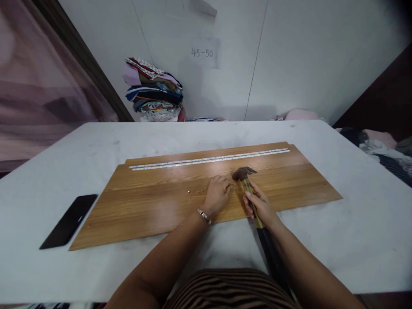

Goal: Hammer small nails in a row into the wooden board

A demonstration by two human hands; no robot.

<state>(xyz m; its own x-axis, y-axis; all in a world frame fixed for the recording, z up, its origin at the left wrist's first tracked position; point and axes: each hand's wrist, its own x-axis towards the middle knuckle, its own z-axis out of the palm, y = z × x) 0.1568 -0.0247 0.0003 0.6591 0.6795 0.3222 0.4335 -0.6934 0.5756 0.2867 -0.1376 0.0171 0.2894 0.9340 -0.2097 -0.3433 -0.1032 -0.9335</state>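
Observation:
A wide wood-grain board (141, 206) lies flat on the white table. My right hand (257, 204) is wrapped round the handle of a claw hammer (247, 185). The hammer's rusty head is just above or on the board, with its claw pointing right. To its left, my left hand (219, 189) rests low over the board, wearing a bracelet at the wrist. Its thumb and fingers are pinched together close to the hammer head; what they hold, if anything, is too small to make out. Several tiny bits (189, 192), perhaps metal, lie on the board left of that hand.
Two long narrow white strips (193, 161) lie along the board's far side. A flat black device (69, 221) is on the white table (322, 240) left of the board. Folded fabrics (156, 90) are stacked beyond the far edge, by the wall. More cloth (386, 150) lies at right.

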